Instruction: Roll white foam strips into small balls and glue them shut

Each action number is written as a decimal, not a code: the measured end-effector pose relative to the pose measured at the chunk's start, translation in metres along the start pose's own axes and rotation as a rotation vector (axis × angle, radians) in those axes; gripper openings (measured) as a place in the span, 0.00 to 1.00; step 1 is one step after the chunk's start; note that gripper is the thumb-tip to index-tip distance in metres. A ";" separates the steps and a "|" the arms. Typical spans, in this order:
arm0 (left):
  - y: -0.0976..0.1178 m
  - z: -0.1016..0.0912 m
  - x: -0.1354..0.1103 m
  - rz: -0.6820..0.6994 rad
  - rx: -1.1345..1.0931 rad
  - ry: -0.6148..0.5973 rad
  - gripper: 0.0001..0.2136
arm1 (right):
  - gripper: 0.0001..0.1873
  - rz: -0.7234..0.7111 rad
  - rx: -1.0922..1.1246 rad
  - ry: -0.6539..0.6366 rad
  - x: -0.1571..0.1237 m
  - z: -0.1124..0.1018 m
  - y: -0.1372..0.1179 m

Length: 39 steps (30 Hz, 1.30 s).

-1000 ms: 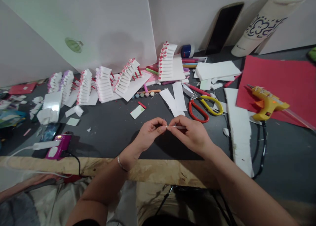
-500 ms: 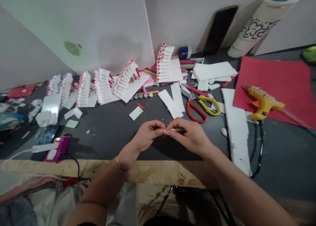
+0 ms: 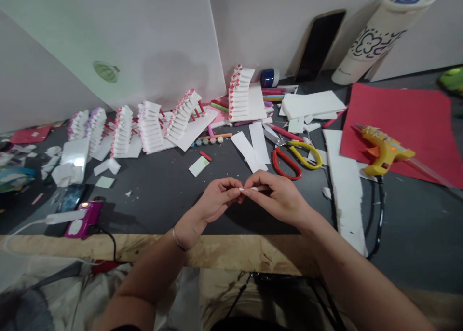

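My left hand (image 3: 216, 201) and my right hand (image 3: 280, 197) meet over the dark table (image 3: 173, 196), a little in front of me. Both pinch a thin white stick-like piece (image 3: 253, 189) between thumb and fingertips. The right hand holds most of its length, and the left pinches its left end. A bracelet sits on my left wrist. Just beyond the hands lie two white paper strips (image 3: 253, 147) and red-and-yellow scissors (image 3: 294, 157).
Several small white stair-like models (image 3: 152, 123) with pink tips stand along the back. A yellow glue gun (image 3: 385, 147) rests on red paper (image 3: 401, 128) at right. A long white foam strip (image 3: 345, 191), a magenta device (image 3: 85, 215), a leaning phone (image 3: 318, 44) and scraps lie around.
The hands stay pinched on the white piece, with only slight finger movement. The view has shifted a little to the right.
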<state>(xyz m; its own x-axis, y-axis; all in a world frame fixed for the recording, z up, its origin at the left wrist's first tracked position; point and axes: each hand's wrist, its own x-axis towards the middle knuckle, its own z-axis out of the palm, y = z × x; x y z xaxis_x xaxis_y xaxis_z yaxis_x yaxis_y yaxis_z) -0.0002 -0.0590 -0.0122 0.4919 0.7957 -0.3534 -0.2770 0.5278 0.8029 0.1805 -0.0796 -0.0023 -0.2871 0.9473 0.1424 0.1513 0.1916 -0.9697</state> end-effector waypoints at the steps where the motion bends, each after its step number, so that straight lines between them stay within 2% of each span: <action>1: 0.000 0.000 0.000 0.003 -0.006 0.004 0.18 | 0.05 -0.005 0.001 -0.001 0.000 0.000 0.000; 15: 0.002 0.003 0.000 0.038 -0.021 0.004 0.15 | 0.05 -0.059 -0.205 0.002 -0.001 -0.003 0.000; 22: 0.001 0.001 0.000 0.038 0.001 0.005 0.15 | 0.07 -0.217 -0.406 0.051 -0.001 -0.001 0.000; 30: 0.003 -0.001 0.001 -0.005 -0.016 -0.017 0.17 | 0.07 -0.341 -0.485 0.074 -0.002 0.002 0.002; 35: 0.004 0.000 0.000 0.013 0.044 0.003 0.17 | 0.07 -0.309 -0.465 0.058 -0.001 0.001 0.001; 39: 0.001 0.000 0.001 0.075 0.087 0.024 0.17 | 0.07 -0.287 -0.480 0.096 0.000 0.002 0.001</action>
<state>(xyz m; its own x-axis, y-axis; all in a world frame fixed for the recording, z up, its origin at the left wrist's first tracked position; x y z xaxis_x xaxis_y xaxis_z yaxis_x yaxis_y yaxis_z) 0.0002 -0.0576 -0.0113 0.4521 0.8395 -0.3016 -0.2393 0.4398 0.8656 0.1793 -0.0803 -0.0037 -0.2966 0.8546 0.4262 0.4993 0.5192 -0.6936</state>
